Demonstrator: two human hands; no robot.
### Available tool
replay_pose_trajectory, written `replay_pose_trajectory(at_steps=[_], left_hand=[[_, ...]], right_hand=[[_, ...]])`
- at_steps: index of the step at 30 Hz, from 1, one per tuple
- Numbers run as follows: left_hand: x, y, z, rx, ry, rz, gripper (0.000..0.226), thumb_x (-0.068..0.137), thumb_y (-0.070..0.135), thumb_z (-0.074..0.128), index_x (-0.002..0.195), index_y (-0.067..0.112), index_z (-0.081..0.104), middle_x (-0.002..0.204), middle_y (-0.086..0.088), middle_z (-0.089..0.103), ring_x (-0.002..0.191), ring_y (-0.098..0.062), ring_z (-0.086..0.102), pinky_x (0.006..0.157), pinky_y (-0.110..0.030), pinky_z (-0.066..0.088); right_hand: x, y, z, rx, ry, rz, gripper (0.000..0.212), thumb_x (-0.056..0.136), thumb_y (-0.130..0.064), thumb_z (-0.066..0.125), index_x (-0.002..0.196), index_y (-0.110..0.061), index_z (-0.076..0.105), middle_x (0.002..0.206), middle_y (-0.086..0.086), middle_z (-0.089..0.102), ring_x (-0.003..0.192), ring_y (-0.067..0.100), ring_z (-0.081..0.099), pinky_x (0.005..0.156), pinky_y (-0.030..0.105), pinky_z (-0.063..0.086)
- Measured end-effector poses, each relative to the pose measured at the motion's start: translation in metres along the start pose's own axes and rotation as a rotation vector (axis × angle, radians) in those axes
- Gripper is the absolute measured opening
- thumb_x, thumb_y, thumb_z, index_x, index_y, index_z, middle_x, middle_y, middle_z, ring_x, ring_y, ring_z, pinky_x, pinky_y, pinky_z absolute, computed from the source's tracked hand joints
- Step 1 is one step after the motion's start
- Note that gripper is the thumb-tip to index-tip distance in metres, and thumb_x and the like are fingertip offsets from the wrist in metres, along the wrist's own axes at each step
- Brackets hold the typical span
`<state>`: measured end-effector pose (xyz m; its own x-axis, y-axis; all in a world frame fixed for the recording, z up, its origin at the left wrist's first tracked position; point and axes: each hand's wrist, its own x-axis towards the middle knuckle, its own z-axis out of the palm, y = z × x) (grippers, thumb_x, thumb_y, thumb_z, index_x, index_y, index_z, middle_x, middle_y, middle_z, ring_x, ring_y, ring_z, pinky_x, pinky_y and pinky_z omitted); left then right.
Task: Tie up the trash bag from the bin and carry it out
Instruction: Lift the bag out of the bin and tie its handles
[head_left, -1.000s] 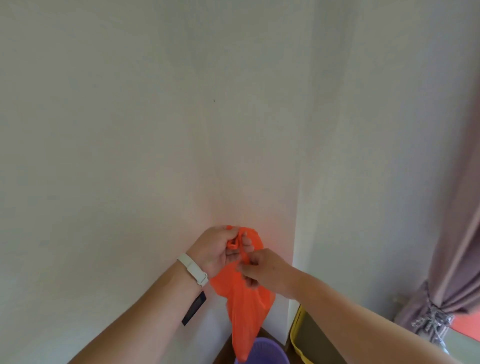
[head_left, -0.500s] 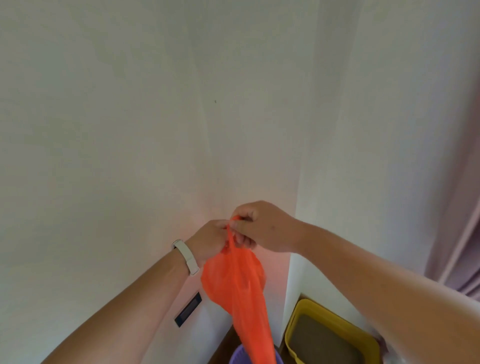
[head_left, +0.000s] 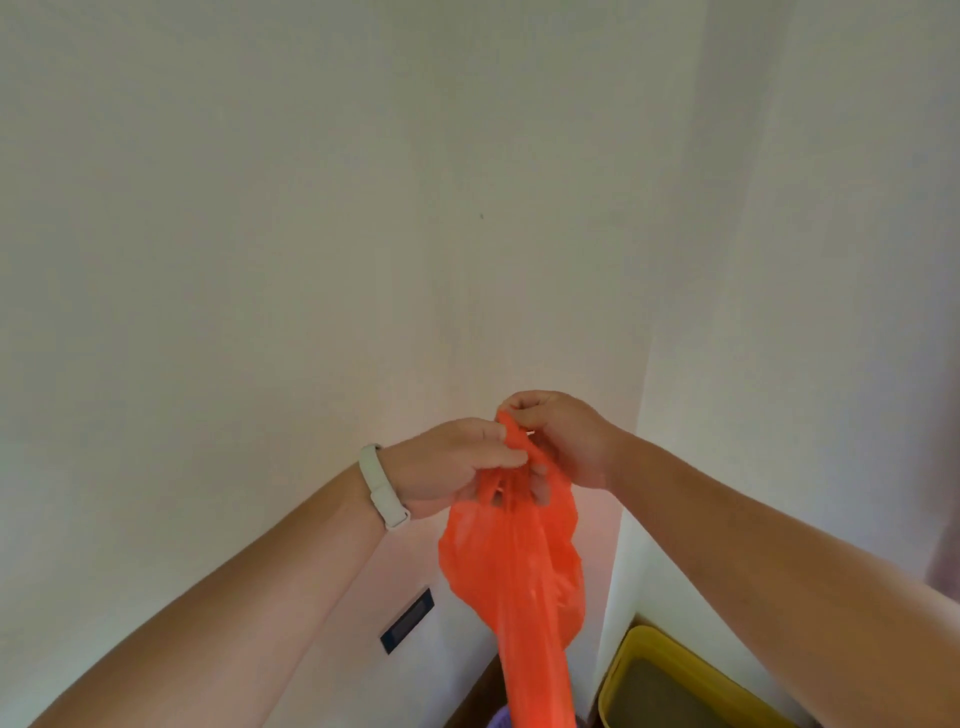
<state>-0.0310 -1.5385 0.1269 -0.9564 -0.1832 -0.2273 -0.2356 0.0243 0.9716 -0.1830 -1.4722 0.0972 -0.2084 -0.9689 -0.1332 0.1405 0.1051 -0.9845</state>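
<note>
Bag (head_left: 511, 571) neck pinched in both closed hands, left (head_left: 447, 475) at 9 o'clock, right (head_left: 563, 441); I judge thin film may slip, loosening the knot.

There are no words, numbers or signs to read here. The orange bag (head_left: 511, 566) is plain. The white band (head_left: 383, 486) on the wrist has no letters. The dark plate (head_left: 407, 620) on the wall is too small to read.
</note>
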Motion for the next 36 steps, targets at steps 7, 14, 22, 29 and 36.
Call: replay_pose_trajectory(at_steps=[7,14,22,29,36], left_hand=[[-0.004,0.003,0.001,0.186,0.323,-0.126,0.026,0.097,0.021,0.047,0.078,0.013,0.063,0.074,-0.007,0.072,0.07,-0.018,0.069,0.071,-0.033,0.055],[-0.001,0.012,-0.004,0.162,0.478,-0.147,0.025,0.096,0.024,0.048,0.082,0.01,0.064,0.076,-0.01,0.074,0.073,-0.022,0.071,0.082,-0.042,0.055],[0.0,0.034,-0.016,0.161,0.523,-0.114,0.025,0.096,0.024,0.047,0.081,0.01,0.061,0.068,-0.006,0.07,0.063,-0.02,0.069,0.066,-0.032,0.056],[0.001,0.04,-0.019,0.144,0.529,-0.125,0.026,0.096,0.022,0.047,0.08,0.009,0.061,0.063,-0.006,0.068,0.063,-0.023,0.07,0.06,-0.03,0.055],[-0.001,0.039,-0.012,0.21,0.475,-0.166,0.026,0.097,0.023,0.047,0.082,0.008,0.061,0.064,-0.008,0.068,0.066,-0.025,0.07,0.062,-0.032,0.055]], right_hand=[[0.009,0.006,0.005,-0.206,-0.154,0.146,0.021,0.077,-0.007,0.054,0.059,-0.012,0.061,0.052,0.004,0.058,0.054,0.021,0.047,0.055,0.033,0.037],[0.01,0.004,0.004,-0.076,-0.093,0.017,0.017,0.085,0.006,0.054,0.089,-0.011,0.056,0.061,0.009,0.059,0.055,0.02,0.051,0.049,0.031,0.039],[-0.002,-0.004,0.001,0.036,-0.241,-0.014,0.024,0.091,-0.018,0.046,0.082,-0.01,0.067,0.071,0.008,0.062,0.036,0.01,0.032,0.052,0.03,0.042],[-0.007,-0.007,0.005,-0.119,-0.179,-0.115,0.014,0.086,0.002,0.052,0.088,-0.01,0.06,0.066,-0.006,0.062,0.048,0.004,0.05,0.056,0.025,0.042],[-0.009,-0.007,0.003,-0.108,-0.077,-0.183,0.042,0.076,-0.006,0.063,0.115,-0.011,0.048,0.089,0.006,0.065,0.076,0.022,0.058,0.067,0.04,0.043]])
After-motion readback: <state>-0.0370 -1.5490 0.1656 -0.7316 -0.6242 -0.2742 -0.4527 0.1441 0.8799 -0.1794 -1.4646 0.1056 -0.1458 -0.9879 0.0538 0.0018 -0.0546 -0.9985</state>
